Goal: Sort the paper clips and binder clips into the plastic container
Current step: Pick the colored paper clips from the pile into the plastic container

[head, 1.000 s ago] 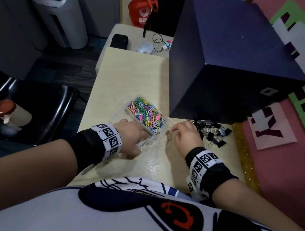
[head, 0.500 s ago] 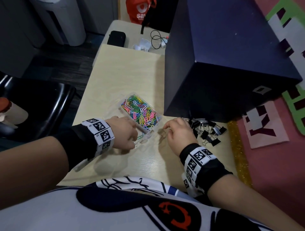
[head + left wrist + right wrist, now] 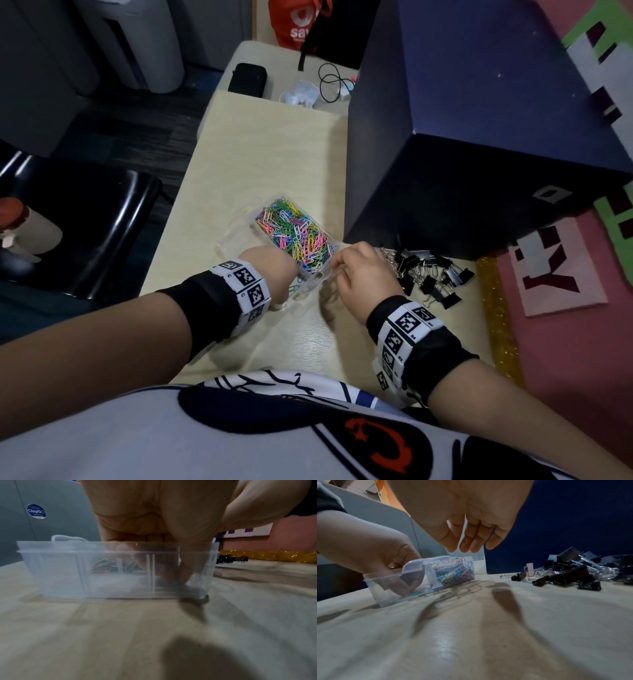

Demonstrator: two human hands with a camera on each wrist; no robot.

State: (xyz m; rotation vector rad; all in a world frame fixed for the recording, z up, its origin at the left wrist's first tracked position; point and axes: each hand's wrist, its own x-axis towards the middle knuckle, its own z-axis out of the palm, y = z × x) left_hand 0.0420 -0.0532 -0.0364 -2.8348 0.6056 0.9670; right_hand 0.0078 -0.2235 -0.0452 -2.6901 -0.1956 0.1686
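A clear plastic container (image 3: 236,240) lies on the pale wooden table. Its far compartment is packed with coloured paper clips (image 3: 294,233) (image 3: 452,572). My left hand (image 3: 406,586) reaches down into the near compartment; its bunched fingertips (image 3: 171,578) pinch a green paper clip (image 3: 418,592) on the floor there. My right hand (image 3: 467,547) hovers just above the table beside the container's near right corner, fingers loosely curled and holding nothing. A pile of black binder clips (image 3: 428,274) (image 3: 570,569) lies right of that hand.
A big dark blue box (image 3: 479,154) stands close behind the binder clips and right of the container. A gold glitter strip (image 3: 496,308) edges the table on the right. A black chair (image 3: 85,222) is at the left; a black pouch (image 3: 247,78) and cable lie far back.
My left hand has pushed deeper into the container's near compartment. My right hand has lifted off the table and come closer to the container's corner.
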